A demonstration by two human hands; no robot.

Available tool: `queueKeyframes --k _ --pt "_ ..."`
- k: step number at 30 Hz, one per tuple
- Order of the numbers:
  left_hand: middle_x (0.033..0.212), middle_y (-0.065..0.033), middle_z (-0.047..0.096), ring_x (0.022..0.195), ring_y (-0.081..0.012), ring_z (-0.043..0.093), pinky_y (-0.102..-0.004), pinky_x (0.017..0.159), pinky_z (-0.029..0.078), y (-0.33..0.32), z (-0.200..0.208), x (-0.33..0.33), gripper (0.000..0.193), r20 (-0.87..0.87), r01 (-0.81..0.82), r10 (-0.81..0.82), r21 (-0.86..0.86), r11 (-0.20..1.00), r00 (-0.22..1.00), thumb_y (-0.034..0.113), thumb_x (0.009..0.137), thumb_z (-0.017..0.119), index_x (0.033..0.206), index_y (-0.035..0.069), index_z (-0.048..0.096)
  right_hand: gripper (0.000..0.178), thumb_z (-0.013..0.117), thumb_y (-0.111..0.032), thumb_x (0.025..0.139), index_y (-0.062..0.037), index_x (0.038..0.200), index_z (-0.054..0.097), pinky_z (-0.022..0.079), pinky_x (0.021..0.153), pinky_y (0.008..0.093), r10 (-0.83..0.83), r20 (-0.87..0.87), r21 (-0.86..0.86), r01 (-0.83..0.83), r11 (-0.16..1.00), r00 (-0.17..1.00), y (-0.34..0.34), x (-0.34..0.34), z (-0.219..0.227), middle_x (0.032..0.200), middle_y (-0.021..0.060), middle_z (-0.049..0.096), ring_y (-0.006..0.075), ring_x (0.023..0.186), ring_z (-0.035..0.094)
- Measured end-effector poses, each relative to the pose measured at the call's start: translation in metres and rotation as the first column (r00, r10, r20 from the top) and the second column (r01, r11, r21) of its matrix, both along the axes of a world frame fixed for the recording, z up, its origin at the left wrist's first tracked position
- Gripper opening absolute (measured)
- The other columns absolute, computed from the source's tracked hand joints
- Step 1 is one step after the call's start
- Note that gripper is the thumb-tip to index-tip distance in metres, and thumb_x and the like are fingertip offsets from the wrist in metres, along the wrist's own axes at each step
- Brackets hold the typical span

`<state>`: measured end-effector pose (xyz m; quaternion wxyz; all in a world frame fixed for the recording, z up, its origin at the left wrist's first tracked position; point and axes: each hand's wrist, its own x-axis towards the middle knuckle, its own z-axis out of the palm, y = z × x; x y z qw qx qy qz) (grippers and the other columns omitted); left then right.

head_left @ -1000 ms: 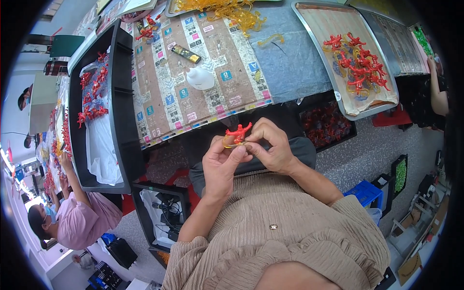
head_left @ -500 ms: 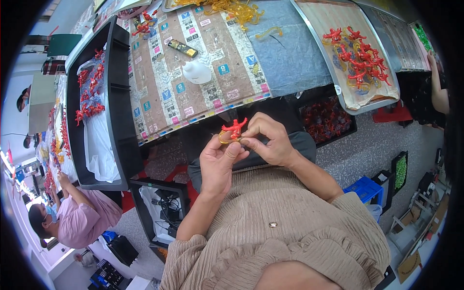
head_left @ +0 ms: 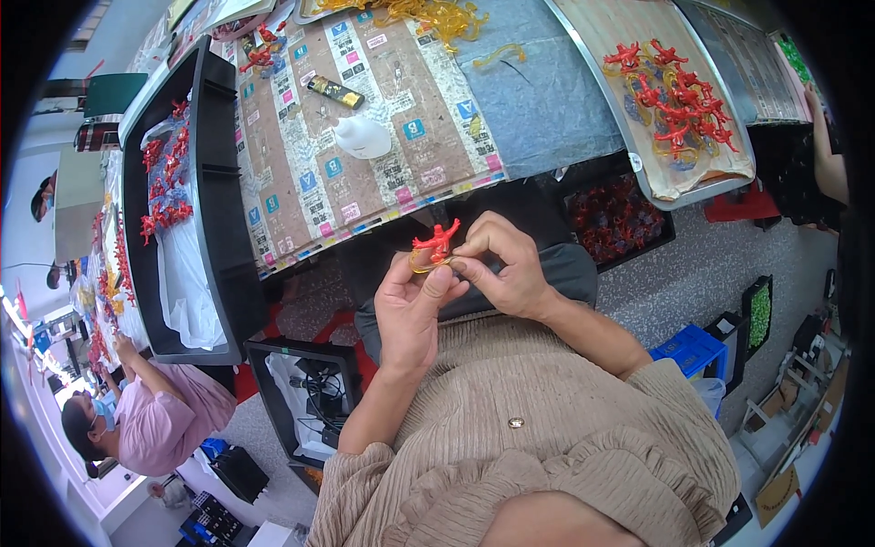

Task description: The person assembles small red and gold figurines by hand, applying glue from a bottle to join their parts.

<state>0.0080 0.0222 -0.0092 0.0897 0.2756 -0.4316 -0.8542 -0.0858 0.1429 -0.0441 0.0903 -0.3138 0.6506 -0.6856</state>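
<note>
A small red plastic figure [head_left: 437,241] with outspread arms is upright between my hands, just off the table's front edge. A curved, clear yellow plastic strip [head_left: 417,264] loops round its base. My left hand [head_left: 410,314] is closed, with thumb and fingers pinching the figure's lower part and the strip. From the other side my right hand [head_left: 509,275] pinches the strip's end close to the figure's base; its fingertips partly hide the join. On the table ahead are a white squeeze bottle [head_left: 363,138] and a black-and-gold lighter [head_left: 335,92].
A metal tray [head_left: 682,193] of red figures stands at the right. At the left, a black crate [head_left: 232,273] holds more. Yellow strips [head_left: 437,20] are piled at the back. A box [head_left: 612,228] of red parts sits below the table. A co-worker [head_left: 159,415] sits far left.
The table and its things have shifted slightly left in view. My hands keep the same hold, with the red figure tilted a little more. The co-worker's head has moved slightly.
</note>
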Motion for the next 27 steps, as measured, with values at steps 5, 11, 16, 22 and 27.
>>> queueKeyframes --k 5,11,16,22,27 --pt "0.102 -0.0061 0.064 0.081 -0.0125 0.066 -0.0281 0.074 0.059 0.0012 -0.0026 0.0007 0.026 0.0 -0.029 0.029 0.002 1.0 1.0 0.002 0.09 0.062 0.116 0.002 0.056 0.014 0.072 -0.002 0.078 -0.0005 0.081 0.059 0.045 0.056 0.0262 -0.022 -0.015 -0.014 0.022 1.0 1.0 -0.0036 0.0006 -0.0013 0.077 0.0078 0.054 0.0153 0.065 0.054" --pt "0.1 -0.0054 0.064 0.081 -0.0122 0.065 -0.0273 0.074 0.059 0.0004 -0.0034 -0.0007 0.025 -0.026 -0.033 0.033 -0.005 0.999 0.999 0.003 0.09 0.062 0.114 0.003 0.056 0.013 0.071 -0.001 0.079 -0.0005 0.081 0.058 0.045 0.056 0.0262 -0.017 0.006 -0.037 0.018 0.999 1.0 -0.0063 0.0 -0.0019 0.077 0.0077 0.053 0.0149 0.065 0.054" --pt "0.099 -0.0021 0.056 0.083 -0.0094 0.063 -0.0262 0.075 0.059 0.0011 -0.003 0.0019 0.018 -0.028 -0.01 0.01 0.005 1.0 1.0 0.003 0.09 0.062 0.107 0.0 0.057 0.011 0.069 -0.001 0.079 -0.0004 0.082 0.058 0.045 0.056 0.0264 0.021 0.054 -0.029 -0.019 0.999 0.998 -0.0061 0.0024 -0.0022 0.077 0.0076 0.053 0.0148 0.065 0.054" --pt "0.101 -0.0026 0.058 0.083 -0.0086 0.062 -0.0259 0.075 0.059 -0.0004 -0.0028 0.0061 0.018 -0.034 -0.01 0.011 0.022 1.0 0.999 0.006 0.091 0.063 0.107 0.001 0.057 0.011 0.069 -0.001 0.079 -0.0001 0.083 0.059 0.044 0.056 0.0267 0.029 0.054 -0.027 -0.028 0.999 0.998 -0.0075 0.0052 -0.0016 0.077 0.0074 0.053 0.0149 0.065 0.054" --pt "0.101 -0.0018 0.058 0.084 -0.0092 0.063 -0.0268 0.077 0.059 -0.0064 0.0028 0.0078 0.023 -0.004 0.053 -0.053 0.063 0.997 0.999 0.004 0.092 0.06 0.114 0.0 0.057 0.01 0.069 -0.001 0.079 -0.0002 0.083 0.06 0.044 0.056 0.0272 0.019 0.007 -0.019 -0.019 1.0 1.0 -0.0058 0.0066 -0.0017 0.077 0.0076 0.054 0.0152 0.065 0.053"
